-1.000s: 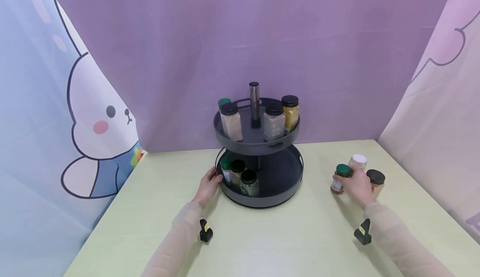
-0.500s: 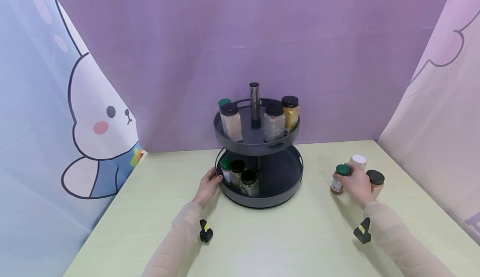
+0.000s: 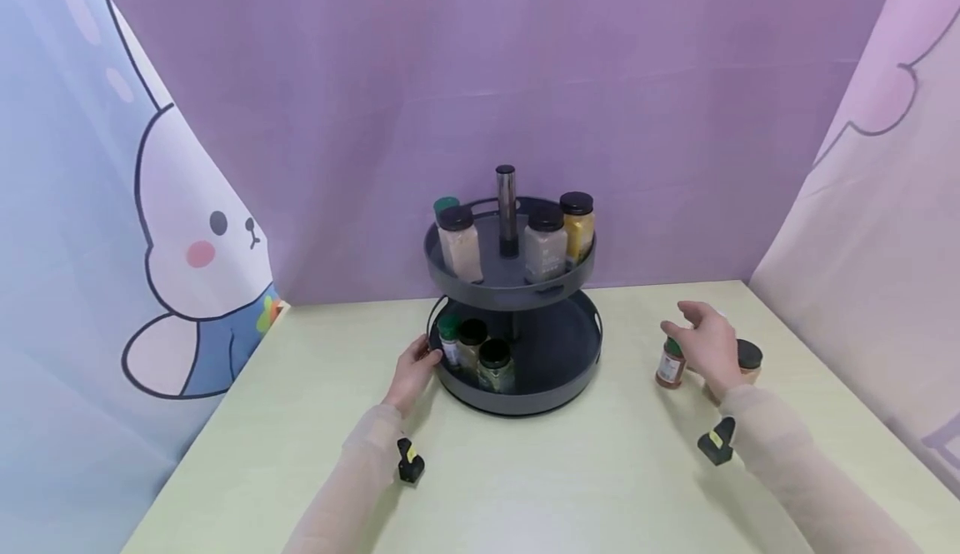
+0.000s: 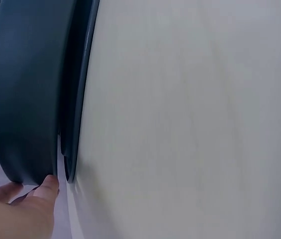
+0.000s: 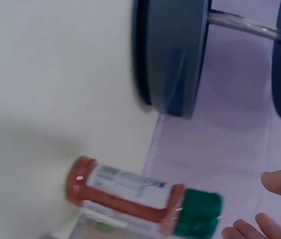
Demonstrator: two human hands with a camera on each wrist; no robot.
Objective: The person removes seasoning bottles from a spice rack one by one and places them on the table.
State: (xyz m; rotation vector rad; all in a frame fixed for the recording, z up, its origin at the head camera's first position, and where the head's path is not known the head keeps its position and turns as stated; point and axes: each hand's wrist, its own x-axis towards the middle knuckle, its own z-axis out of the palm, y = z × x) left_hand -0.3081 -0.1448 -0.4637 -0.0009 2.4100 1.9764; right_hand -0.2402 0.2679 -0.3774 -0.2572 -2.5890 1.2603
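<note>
At the near left edge of the two-tier rack, the left hand pinches the wall of the lower tray between thumb and fingers; a light, even hold there should be enough to stop a spin. Well to the right of the rack, the right hand holds nothing, thumb and fingers spread wide, just above the green-capped jar, which stands upright on the table. A black-lidded jar is farther right of the rack, partly behind that hand, so moving straight up or down looks safest against toppling either. On the rack, three jars crowd the lower tray's left; four jars sit above, before the purple curtain.
</note>
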